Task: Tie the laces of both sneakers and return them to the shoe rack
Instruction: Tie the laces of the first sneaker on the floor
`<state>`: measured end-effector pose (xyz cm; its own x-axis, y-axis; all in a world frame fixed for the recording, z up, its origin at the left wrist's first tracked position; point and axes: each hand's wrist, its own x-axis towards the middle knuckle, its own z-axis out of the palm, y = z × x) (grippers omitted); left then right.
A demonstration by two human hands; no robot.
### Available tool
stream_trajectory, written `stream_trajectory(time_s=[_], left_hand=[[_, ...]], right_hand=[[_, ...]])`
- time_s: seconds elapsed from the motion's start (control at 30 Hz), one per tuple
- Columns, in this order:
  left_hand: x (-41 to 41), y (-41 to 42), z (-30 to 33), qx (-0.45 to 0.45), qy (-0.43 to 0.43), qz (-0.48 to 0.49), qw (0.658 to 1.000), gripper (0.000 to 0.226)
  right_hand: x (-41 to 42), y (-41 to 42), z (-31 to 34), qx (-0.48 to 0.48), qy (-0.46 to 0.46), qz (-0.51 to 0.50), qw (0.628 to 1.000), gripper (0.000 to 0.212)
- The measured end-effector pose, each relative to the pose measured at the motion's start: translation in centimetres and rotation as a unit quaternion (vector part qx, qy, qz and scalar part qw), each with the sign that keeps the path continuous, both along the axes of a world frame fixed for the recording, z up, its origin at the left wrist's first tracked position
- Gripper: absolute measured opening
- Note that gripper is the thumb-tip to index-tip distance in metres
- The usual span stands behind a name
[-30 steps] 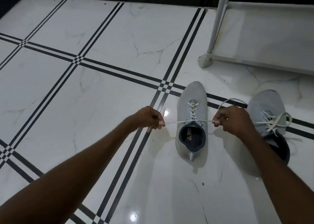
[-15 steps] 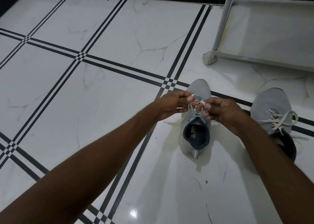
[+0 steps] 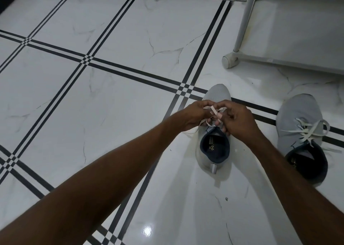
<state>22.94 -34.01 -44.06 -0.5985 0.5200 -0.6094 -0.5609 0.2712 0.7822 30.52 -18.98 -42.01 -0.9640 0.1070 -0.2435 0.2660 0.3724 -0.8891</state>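
Note:
Two grey sneakers stand on the tiled floor, toes pointing away from me. The left sneaker point(image 3: 216, 96) sits under both hands. My left hand point(image 3: 193, 114) and my right hand point(image 3: 240, 120) meet over its tongue, each pinching its white laces point(image 3: 214, 110), which loop between the fingers. The right sneaker point(image 3: 297, 114) stands apart to the right with its laces point(image 3: 307, 131) lying in a loose bow across the top. Fingers hide most of the left sneaker's lacing.
A white shoe rack point(image 3: 297, 31) stands at the upper right, its corner foot point(image 3: 229, 61) on the floor just beyond the sneakers. The white marble floor point(image 3: 111, 96) has black double stripes. A dark wall base runs along the top edge.
A second ago my hands were pulling the lace ends wide apart to both sides. They have since come together over the left sneaker's tongue and now work the laces into loops.

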Motion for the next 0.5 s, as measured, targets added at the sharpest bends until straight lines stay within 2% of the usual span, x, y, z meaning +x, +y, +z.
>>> stream_trajectory(time_s=[0.1, 0.2, 0.3, 0.43, 0.5], left_hand=[[-0.7, -0.1, -0.3, 0.003, -0.015, 0.032, 0.999, 0.017], [-1.1, -0.4, -0.5, -0.011, -0.032, 0.025, 0.999, 0.015], [-0.6, -0.4, -0.5, 0.002, -0.057, 0.025, 0.998, 0.016], [-0.1, -0.8, 0.1, 0.065, -0.123, 0.006, 0.990, 0.019], [0.1, -0.8, 0.2, 0.060, -0.124, 0.012, 0.990, 0.015]], right_hand=[[0.0, 0.2, 0.0, 0.022, -0.015, 0.040, 0.999, 0.037], [-0.2, 0.1, -0.2, 0.022, -0.024, 0.041, 0.999, 0.042], [-0.5, 0.2, -0.3, 0.002, -0.026, 0.028, 0.999, 0.033], [-0.6, 0.9, -0.6, -0.051, -0.026, 0.012, 0.998, 0.024], [-0.6, 0.9, -1.0, -0.084, -0.036, 0.007, 0.996, 0.021]])
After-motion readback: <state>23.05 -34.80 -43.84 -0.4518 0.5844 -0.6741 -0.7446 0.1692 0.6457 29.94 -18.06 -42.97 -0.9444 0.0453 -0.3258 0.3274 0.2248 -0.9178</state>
